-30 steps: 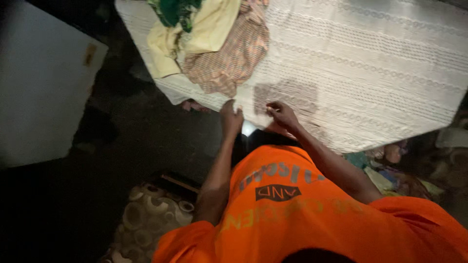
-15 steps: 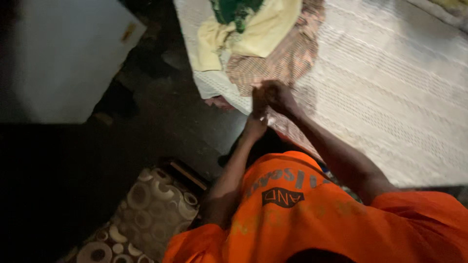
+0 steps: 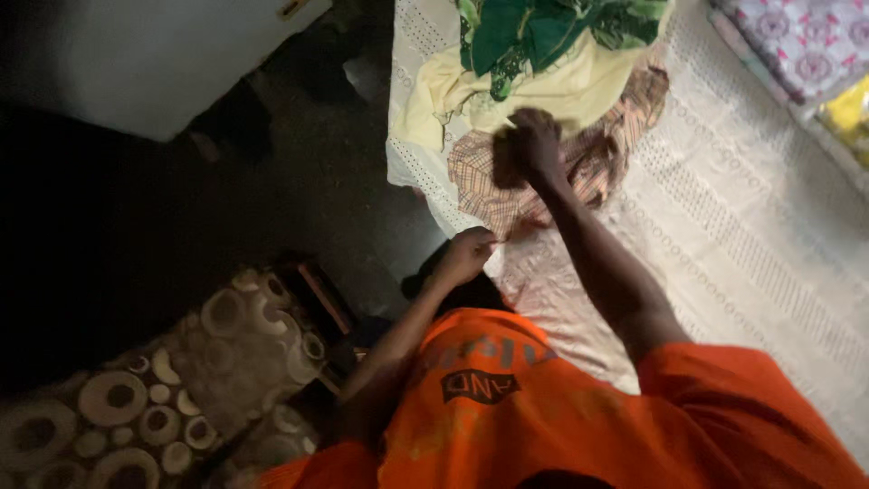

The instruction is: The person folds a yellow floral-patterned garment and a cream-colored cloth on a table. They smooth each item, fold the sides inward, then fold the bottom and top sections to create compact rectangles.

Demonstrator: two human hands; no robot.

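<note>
The right hand (image 3: pixel 536 140) lies knuckles-up on a crumpled plaid shirt of orange, brown and cream cloth (image 3: pixel 579 167). Its fingers are curled down into the folds, so the grip looks closed on a bunch of the plaid cloth, though the fingertips are hidden under the hand. The left hand (image 3: pixel 466 254) sits nearer the body, at the edge of the bed. Its fingers are bent into a loose fist against the lower hem of the same plaid shirt where it meets the white eyelet-patterned bedspread (image 3: pixel 724 244). Whether that grip pinches the shirt or the bedspread cannot be told.

Just beyond the right grip, touching the plaid shirt and partly over it, lies a pale yellow garment (image 3: pixel 471 91). On top of that is a green leaf-printed cloth (image 3: pixel 534 32). The whole heap sits at the near corner of the bed. The bedspread stretches away to the right of both grips. Far to the right of the right grip, at the picture's edge, are a pink flowered fabric (image 3: pixel 801 41) and a yellow item (image 3: pixel 846 113). To the left of the left grip the dark floor (image 3: pixel 272 199) drops away, with a brown rug with cream rings (image 3: pixel 172 380) below it. A white box-like object (image 3: pixel 154 54) stands further off. The person's orange shirt (image 3: pixel 543 417) fills the foreground.
</note>
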